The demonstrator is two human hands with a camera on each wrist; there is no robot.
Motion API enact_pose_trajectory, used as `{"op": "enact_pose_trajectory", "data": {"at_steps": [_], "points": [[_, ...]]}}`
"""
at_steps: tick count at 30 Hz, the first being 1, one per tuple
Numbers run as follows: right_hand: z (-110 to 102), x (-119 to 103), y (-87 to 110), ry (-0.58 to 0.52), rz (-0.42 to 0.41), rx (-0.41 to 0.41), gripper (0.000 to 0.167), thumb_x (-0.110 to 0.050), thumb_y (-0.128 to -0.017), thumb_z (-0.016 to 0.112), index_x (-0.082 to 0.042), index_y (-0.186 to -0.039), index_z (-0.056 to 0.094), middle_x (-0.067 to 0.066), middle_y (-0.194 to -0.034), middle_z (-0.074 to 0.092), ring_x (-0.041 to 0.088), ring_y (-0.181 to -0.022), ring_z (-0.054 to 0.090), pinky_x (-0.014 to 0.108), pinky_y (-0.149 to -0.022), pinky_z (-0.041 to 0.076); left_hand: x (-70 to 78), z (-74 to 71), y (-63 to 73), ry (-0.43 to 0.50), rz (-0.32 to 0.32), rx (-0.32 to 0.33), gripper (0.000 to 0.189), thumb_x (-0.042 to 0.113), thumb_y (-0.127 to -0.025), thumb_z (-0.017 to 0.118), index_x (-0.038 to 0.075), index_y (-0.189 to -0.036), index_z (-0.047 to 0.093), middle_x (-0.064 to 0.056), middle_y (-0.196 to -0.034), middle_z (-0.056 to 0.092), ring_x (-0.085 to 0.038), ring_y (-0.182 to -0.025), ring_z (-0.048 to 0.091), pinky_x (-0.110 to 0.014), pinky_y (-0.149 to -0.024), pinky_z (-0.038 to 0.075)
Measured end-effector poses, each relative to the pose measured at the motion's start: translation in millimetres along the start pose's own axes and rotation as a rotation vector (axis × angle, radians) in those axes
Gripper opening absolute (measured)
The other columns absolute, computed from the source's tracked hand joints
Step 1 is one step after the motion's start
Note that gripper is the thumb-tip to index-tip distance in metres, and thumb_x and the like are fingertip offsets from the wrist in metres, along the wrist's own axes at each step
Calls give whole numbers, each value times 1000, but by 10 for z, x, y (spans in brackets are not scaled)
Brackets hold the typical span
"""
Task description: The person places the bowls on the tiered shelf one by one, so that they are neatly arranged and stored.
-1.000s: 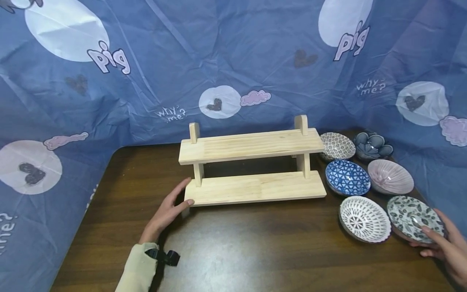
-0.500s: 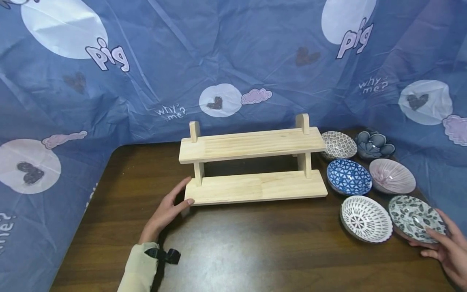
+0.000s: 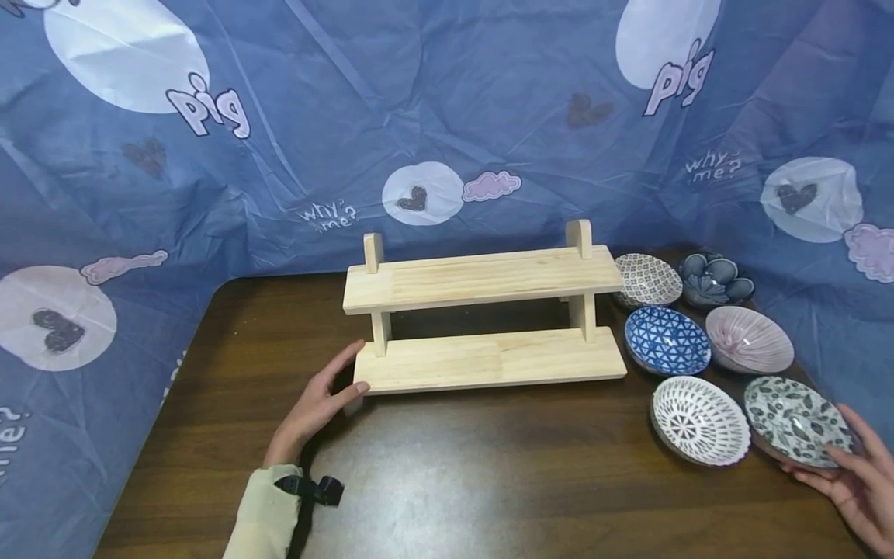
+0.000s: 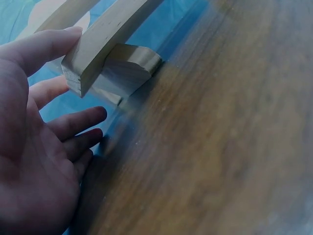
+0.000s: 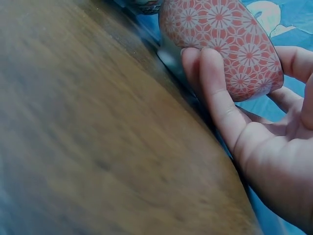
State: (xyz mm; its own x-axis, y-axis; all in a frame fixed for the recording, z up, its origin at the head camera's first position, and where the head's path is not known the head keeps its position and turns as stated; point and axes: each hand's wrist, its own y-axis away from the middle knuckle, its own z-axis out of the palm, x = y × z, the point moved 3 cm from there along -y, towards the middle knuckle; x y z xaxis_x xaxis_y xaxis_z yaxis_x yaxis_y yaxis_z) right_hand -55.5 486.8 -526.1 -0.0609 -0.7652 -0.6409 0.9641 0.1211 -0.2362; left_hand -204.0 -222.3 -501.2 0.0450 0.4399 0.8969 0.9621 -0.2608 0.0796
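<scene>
In the head view, a two-tier pale wooden shelf (image 3: 489,361) stands mid-table. My left hand (image 3: 317,407) holds the left end of its lower board, thumb and index finger on opposite edges; the left wrist view shows the other fingers (image 4: 80,122) spread off the wood. At the far right, my right hand (image 3: 855,489) grips the rim and side of a bowl (image 3: 796,419) with a grey-green leaf pattern inside. Its outer wall (image 5: 220,39) is red with white flowers in the right wrist view, where fingertips press against it. I cannot tell whether it touches the table.
Left of the held bowl sits a white bowl with dark dashes (image 3: 698,419). Behind stand a blue triangle-patterned bowl (image 3: 667,340), a pinkish striped bowl (image 3: 749,338), a brown-patterned bowl (image 3: 646,279) and a dark petal-shaped bowl (image 3: 718,279). Blue printed cloth (image 3: 447,101) hangs behind the brown table (image 3: 489,481).
My right thumb has shifted from inside the leaf-patterned bowl out toward its right rim. The left hand and shelf stay in place; the whole head view shifts slightly.
</scene>
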Motion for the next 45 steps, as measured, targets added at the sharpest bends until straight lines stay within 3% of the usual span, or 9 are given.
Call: {"op": "enact_pose_trajectory", "data": {"at_steps": [3,9,15,20,27,35,45], "points": [[-32,11,18,39,-4,66,67,9,-103,6,-26,-155,28,11,-129,60,48,-99,71,50,-78,62,-8,1,1,-1,-1,-4,71,32,-96,65,19,-158,32,-13,-166,28,-39,-154,23,-68,-120,18],[-51,23,40,27,-14,110,67,10,-102,9,-26,-153,32,10,-126,60,45,-100,72,51,-78,61,-21,9,4,-5,-5,-3,71,33,-96,65,20,-158,32,-13,-166,28,-38,-154,23,-68,-121,17],[-10,19,21,-92,-34,21,67,10,-101,4,-21,-154,32,16,-132,57,51,-106,68,57,-83,59,-28,0,0,-2,-9,0,72,34,-96,66,20,-158,32,-13,-166,28,-39,-154,23,-68,-120,18],[12,-27,7,-86,-50,26,66,11,-100,5,-19,-152,33,15,-133,54,50,-107,68,58,-83,58,-41,-4,-3,-2,-6,0,71,33,-96,65,21,-158,32,-13,-166,28,-39,-154,23,-69,-120,17],[47,-75,-3,-184,-23,-8,65,8,-100,2,-18,-151,34,23,-131,56,56,-109,64,61,-88,55,-36,-9,-2,-6,-7,-1,71,34,-96,65,21,-158,32,-13,-166,28,-39,-154,23,-69,-120,17],[34,-123,-19,-90,-34,94,64,10,-102,11,-23,-150,37,15,-127,57,48,-105,69,56,-83,58,-29,-10,-4,-5,-17,-2,71,34,-96,65,22,-158,32,-13,-166,28,-39,-154,23,-70,-119,17],[122,-176,-137,7,-32,110,65,10,-102,12,-24,-153,34,9,-128,55,45,-102,71,53,-81,60,-17,1,-1,8,-19,0,72,35,-96,65,21,-158,32,-12,-166,28,-38,-154,23,-69,-120,16]]}}
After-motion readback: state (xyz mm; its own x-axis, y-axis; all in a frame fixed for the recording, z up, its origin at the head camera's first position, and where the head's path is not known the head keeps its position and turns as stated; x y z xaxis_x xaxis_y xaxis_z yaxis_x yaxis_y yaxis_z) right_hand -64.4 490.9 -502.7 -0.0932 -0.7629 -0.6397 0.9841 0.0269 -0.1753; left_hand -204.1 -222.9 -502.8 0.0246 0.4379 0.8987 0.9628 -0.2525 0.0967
